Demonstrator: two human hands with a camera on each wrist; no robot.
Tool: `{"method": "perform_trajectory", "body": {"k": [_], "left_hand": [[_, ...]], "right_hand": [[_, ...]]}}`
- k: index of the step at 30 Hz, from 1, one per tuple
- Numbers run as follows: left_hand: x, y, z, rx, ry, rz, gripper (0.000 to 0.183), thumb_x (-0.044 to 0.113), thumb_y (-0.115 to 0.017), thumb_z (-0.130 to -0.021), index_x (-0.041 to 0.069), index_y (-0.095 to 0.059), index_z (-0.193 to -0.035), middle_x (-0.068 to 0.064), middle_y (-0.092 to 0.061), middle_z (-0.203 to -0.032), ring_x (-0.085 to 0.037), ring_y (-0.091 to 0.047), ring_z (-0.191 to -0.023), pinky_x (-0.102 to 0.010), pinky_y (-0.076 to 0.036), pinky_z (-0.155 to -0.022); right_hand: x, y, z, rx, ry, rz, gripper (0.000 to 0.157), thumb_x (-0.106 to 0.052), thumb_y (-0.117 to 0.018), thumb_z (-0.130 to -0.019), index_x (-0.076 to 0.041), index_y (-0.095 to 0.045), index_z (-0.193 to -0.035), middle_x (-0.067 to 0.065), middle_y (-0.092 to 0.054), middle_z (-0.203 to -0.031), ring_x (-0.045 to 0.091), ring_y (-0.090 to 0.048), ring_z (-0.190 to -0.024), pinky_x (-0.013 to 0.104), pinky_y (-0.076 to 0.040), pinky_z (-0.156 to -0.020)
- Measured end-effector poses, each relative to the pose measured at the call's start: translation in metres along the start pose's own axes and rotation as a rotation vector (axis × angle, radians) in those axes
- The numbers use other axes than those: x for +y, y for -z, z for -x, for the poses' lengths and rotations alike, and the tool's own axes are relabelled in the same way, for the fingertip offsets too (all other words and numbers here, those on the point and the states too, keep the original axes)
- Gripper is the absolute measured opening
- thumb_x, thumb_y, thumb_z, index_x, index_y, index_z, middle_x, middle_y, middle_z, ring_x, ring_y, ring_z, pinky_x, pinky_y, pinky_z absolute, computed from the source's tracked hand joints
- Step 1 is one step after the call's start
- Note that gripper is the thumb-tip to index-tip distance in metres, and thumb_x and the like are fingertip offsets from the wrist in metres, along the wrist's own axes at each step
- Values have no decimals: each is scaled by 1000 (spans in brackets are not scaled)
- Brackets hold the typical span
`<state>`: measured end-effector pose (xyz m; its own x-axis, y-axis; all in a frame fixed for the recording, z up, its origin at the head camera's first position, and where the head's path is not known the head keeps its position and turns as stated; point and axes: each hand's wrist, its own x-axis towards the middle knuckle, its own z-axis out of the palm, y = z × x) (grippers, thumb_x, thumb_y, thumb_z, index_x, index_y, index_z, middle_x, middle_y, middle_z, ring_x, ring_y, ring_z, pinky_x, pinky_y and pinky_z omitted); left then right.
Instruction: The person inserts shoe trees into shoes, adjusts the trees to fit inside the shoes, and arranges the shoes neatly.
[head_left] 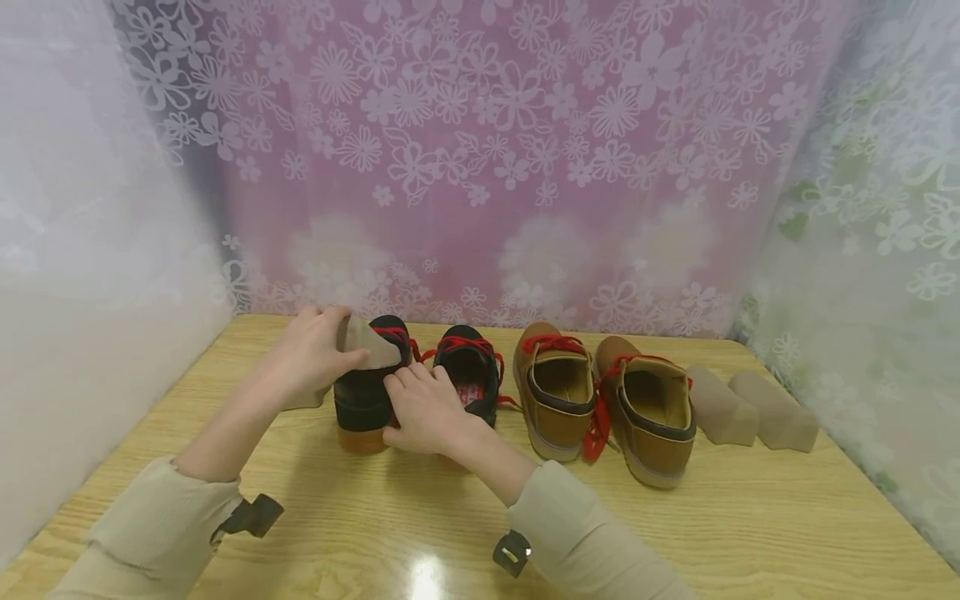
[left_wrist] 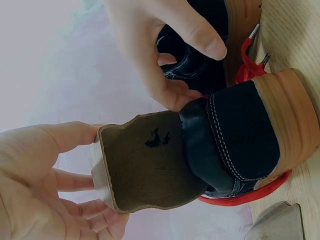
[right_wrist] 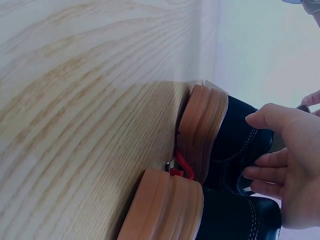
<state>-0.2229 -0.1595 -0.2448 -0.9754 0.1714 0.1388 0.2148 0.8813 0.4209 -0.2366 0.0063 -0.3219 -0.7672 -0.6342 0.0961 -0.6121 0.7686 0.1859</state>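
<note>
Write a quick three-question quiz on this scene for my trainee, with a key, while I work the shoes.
1. What does the left hand hold, and what does the right hand touch?
2. True or false: both brown shoes have red laces.
3. How many beige inserts lie to the right of the brown shoes in the head view? A) one B) two C) four

Key:
1. Left: a hollow insert, at a black shoe's opening; right: that same black shoe.
2. True.
3. B.

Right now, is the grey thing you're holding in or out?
The grey insert looks partly in: the black shoe hides one end; the left hand holds the other.
</note>
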Motion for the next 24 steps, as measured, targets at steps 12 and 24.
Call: {"method": "perform_trajectory", "body": {"k": [12,24], "left_hand": [[1,-2,-9,-12,3,-31,63,28,-62,-87,-8,-39,-133,-30,-45,-118,-43,-43,-107,-54,-39,-85],[4,-5,-15,-15,14,-55,59,28,-61,-88,-8,-40,-131,-31,-45,-119,-45,-43,-108,-53,-41,-83]], "right_hand": [[1,-1,0,19,6,25,56,-46,-63,-78,-15,-51,-123,-2,-52,-119,15,-43,-112,35,-34,-86],[1,0,0,-6,9,34,58,-46,-63,-79,-15,-49,-125,-2,-51,-122,16,-42,-114,36,-33,-88]]}}
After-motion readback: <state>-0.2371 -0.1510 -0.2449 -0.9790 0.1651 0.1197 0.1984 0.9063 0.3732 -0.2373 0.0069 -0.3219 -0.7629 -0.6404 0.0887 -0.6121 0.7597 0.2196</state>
